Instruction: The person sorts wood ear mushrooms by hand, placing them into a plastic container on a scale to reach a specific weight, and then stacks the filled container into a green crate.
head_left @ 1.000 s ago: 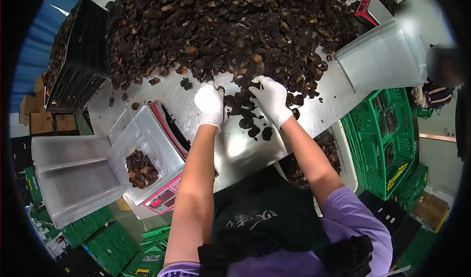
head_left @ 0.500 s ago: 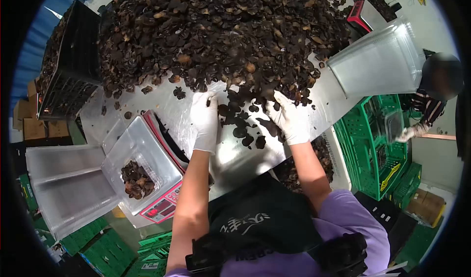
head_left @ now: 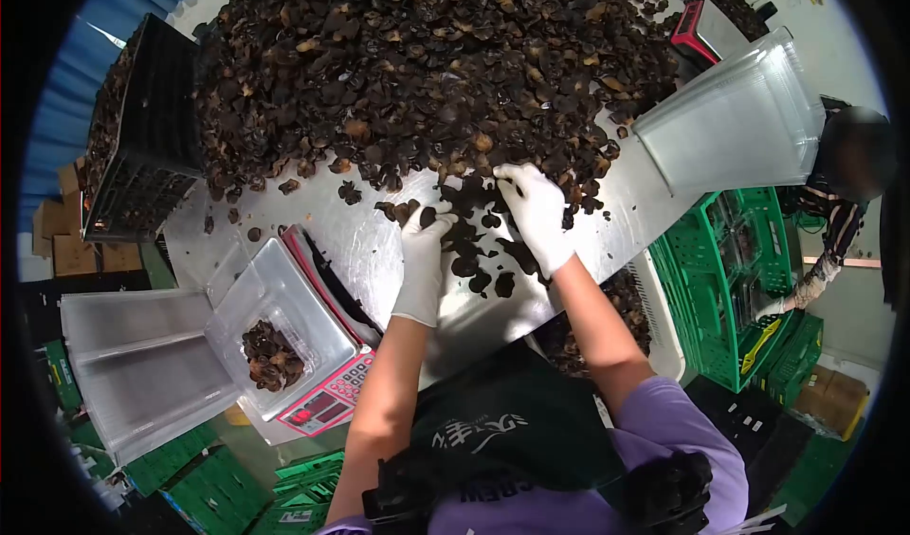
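Note:
A big heap of dark wood ear mushrooms [head_left: 417,71] covers the far part of the metal table [head_left: 379,274]. My left hand [head_left: 424,260], in a white glove, is closed on a dark wood ear piece [head_left: 428,217] at the heap's near edge. Also gloved, my right hand [head_left: 538,213] has its thumb and fingers bent together at the heap's edge; what they hold, if anything, is hidden. Between the two hands lie loose wood ear pieces [head_left: 465,251]. On the left, a clear tray [head_left: 301,350] with wood ears in it rests on a red-edged scale [head_left: 327,407].
Clear plastic containers [head_left: 142,364] are stacked at left, with another stack [head_left: 730,123] at right. A black crate [head_left: 156,108] stands far left. Green crates [head_left: 725,289] are at right beside a co-worker's arm [head_left: 820,270]. A white basket [head_left: 664,322] sits below the table edge.
My left hand has moved right and a little nearer, closing on a wood ear piece. My right hand has shifted slightly up and left, its fingers drawn together. The co-worker's hand has lowered.

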`<state>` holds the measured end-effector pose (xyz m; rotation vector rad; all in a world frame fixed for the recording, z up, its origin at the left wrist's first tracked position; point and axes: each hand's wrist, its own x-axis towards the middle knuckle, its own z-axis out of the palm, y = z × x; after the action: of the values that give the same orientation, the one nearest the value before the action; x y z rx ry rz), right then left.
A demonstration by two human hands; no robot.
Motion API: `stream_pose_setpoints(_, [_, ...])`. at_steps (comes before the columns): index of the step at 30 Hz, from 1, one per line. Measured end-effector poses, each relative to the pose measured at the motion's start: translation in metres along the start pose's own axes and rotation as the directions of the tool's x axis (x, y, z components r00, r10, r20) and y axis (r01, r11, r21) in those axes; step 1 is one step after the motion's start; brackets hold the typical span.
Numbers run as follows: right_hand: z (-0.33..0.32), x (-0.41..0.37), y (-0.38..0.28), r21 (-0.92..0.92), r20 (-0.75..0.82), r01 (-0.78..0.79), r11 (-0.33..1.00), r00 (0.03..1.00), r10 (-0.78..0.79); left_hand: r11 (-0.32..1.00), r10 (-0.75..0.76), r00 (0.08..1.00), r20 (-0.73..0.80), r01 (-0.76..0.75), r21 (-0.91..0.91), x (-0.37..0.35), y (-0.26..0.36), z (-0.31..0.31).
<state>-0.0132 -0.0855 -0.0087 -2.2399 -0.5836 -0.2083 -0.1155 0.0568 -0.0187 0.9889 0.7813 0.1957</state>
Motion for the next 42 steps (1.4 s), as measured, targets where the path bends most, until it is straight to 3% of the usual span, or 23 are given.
stream_pose_setpoints(2, [0.012,0.026,-0.006,-0.340,0.117,0.083,0.937,0.992,-0.046,0.959,0.238,0.971,0.019,-0.238,0.153,0.027,-0.008,-0.009])
stream_pose_setpoints(4, [0.032,0.038,0.007,-0.429,0.217,0.227,0.874,0.965,-0.145,0.754,0.267,0.962,0.051,-0.241,0.611,0.039,0.017,-0.006])
stream_pose_setpoints(6, [0.040,0.039,0.014,-0.562,0.296,0.277,0.779,0.947,-0.124,0.543,0.395,0.917,0.044,-0.272,0.794,0.041,0.028,0.011])
stream_pose_setpoints(7, [0.037,0.038,0.018,-0.464,0.218,0.236,0.854,0.965,-0.148,0.547,0.400,0.916,0.044,-0.277,0.790,0.047,0.027,0.014])
stream_pose_setpoints(8, [0.034,0.037,0.021,-0.353,0.140,0.203,0.913,0.977,-0.163,0.385,0.521,0.839,0.158,-0.397,0.833,0.054,0.023,0.015])
stream_pose_setpoints(9, [0.018,0.033,0.012,-0.178,0.067,0.086,0.980,0.995,-0.075,0.205,0.612,0.740,0.278,-0.488,0.848,0.061,0.020,0.016])
stream_pose_setpoints(10, [-0.001,0.028,0.001,0.121,0.068,-0.101,0.988,0.993,0.093,0.171,0.563,0.765,0.313,-0.479,0.861,0.064,0.019,0.021])
stream_pose_setpoints(13, [-0.032,0.014,0.020,0.758,0.341,-0.484,0.437,0.865,0.368,-0.004,0.478,0.784,0.396,-0.449,0.894,0.074,0.015,0.032])
stream_pose_setpoints(16, [-0.047,0.008,0.040,0.863,0.504,-0.493,-0.109,0.826,0.251,-0.108,0.496,0.743,0.450,-0.461,0.881,0.080,0.007,0.033])
stream_pose_setpoints(20, [-0.044,0.024,0.037,0.865,0.499,-0.499,-0.048,0.847,0.185,0.389,0.661,0.735,0.150,-0.508,0.769,0.078,0.005,0.017])
stream_pose_setpoints(21, [-0.039,0.033,0.039,0.841,0.513,-0.535,0.076,0.834,0.204,0.632,0.544,0.838,0.038,-0.439,0.638,0.071,0.010,0.012])
stream_pose_setpoints(22, [-0.040,0.044,0.023,0.670,0.490,-0.562,0.486,0.826,0.279,0.824,0.390,0.920,-0.043,-0.328,0.462,0.065,0.015,0.007])
stream_pose_setpoints(23, [-0.029,0.050,0.020,0.549,0.459,-0.512,0.661,0.845,0.274,0.890,0.346,0.935,-0.081,-0.300,0.343,0.063,0.016,0.001])
stream_pose_setpoints(24, [-0.018,0.054,0.017,0.401,0.428,-0.439,0.804,0.866,0.259,0.890,0.342,0.935,-0.098,-0.289,0.353,0.062,0.019,-0.005])
stream_pose_setpoints(25, [-0.008,0.055,0.014,0.108,0.229,-0.087,0.990,0.972,0.060,0.830,0.359,0.929,-0.095,-0.271,0.487,0.063,0.022,-0.008])
stream_pose_setpoints(26, [-0.002,0.057,0.011,-0.222,0.264,0.066,0.973,0.964,-0.006,0.754,0.376,0.922,-0.091,-0.247,0.609,0.065,0.025,-0.010])
stream_pose_setpoints(28, [0.008,0.058,0.007,-0.466,0.378,0.226,0.855,0.925,-0.039,0.435,0.521,0.845,0.120,-0.383,0.815,0.061,0.037,-0.003])
stream_pose_setpoints(29, [0.015,0.060,0.010,-0.543,0.441,0.266,0.796,0.897,0.002,0.345,0.387,0.918,0.085,-0.230,0.910,0.061,0.040,0.005])
stream_pose_setpoints(34, [0.013,0.054,0.022,-0.502,0.307,0.235,0.832,0.948,-0.082,0.005,0.386,0.831,0.400,-0.436,0.900,0.080,0.026,0.025])
stream_pose_setpoints(36, [0.002,0.049,0.022,-0.233,0.190,-0.028,0.972,0.979,0.074,-0.117,0.353,0.849,0.393,-0.376,0.919,0.086,0.022,0.032])
stream_pose_setpoints(38, [-0.013,0.046,0.020,-0.189,0.179,-0.062,0.980,0.979,0.097,-0.067,0.412,0.821,0.394,-0.405,0.912,0.084,0.020,0.030])
stream_pose_setpoints(40, [-0.024,0.043,0.017,0.245,0.159,-0.187,0.951,0.976,0.150,0.132,0.475,0.817,0.328,-0.435,0.891,0.075,0.025,0.029])
stream_pose_setpoints(42, [-0.039,0.039,0.008,0.493,0.444,-0.623,0.608,0.781,0.439,0.165,0.510,0.799,0.319,-0.455,0.875,0.064,0.027,0.027])
